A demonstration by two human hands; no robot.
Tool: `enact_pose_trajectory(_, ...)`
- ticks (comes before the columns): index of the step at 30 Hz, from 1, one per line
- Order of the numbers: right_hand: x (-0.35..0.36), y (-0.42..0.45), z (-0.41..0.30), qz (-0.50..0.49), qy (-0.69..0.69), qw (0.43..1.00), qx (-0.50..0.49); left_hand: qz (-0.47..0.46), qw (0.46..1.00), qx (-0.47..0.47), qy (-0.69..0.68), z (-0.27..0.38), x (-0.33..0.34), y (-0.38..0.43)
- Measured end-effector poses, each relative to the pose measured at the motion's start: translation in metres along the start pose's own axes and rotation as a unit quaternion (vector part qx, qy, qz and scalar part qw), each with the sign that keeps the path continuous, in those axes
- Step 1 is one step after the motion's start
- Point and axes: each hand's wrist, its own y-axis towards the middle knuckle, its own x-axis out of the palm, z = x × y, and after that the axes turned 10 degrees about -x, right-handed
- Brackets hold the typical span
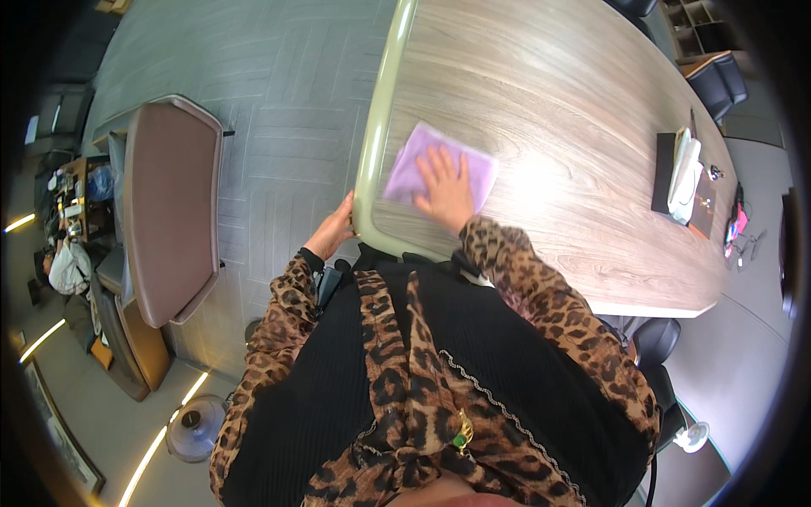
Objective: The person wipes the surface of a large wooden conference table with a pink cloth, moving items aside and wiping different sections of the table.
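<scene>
Under my right hand [447,187] a folded purple cloth [405,166] lies flat on the wood-grain table [545,108]. The palm presses on the cloth with the fingers spread, and it is slightly blurred. My left hand [334,229] rests against the outer side of the table's rounded pale green edge [375,133], near the corner in front of me. Its fingertips touch the edge, and part of the fingers is hidden there.
A brown padded seat [174,212] stands on the grey floor to the left. A black box [663,171], white packets [684,177] and a clear item lie at the table's far right. Black chairs [713,82] stand around it. A fan [195,428] and another person [70,266] are at the left.
</scene>
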Motion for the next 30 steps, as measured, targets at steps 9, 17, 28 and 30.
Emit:
enact_pose_trajectory(9,-0.005,-0.010,-0.040,-0.045,0.082,0.986,-0.141,-0.095,0.995,-0.001,0.015,0.015,-0.021,0.007)
enact_pose_trajectory(17,0.006,0.034,-0.079,0.032,0.103,0.992,-0.069,0.013,0.998,-0.043,-0.040,0.008,-0.024,0.004)
enact_pose_trajectory(28,0.013,0.095,-0.057,0.117,0.049,0.984,0.123,0.086,0.995,0.023,-0.049,0.034,-0.053,-0.003)
enact_pose_trajectory(30,0.013,0.115,-0.048,0.126,0.031,0.976,0.176,0.085,0.995,0.020,-0.039,0.043,-0.072,-0.002)
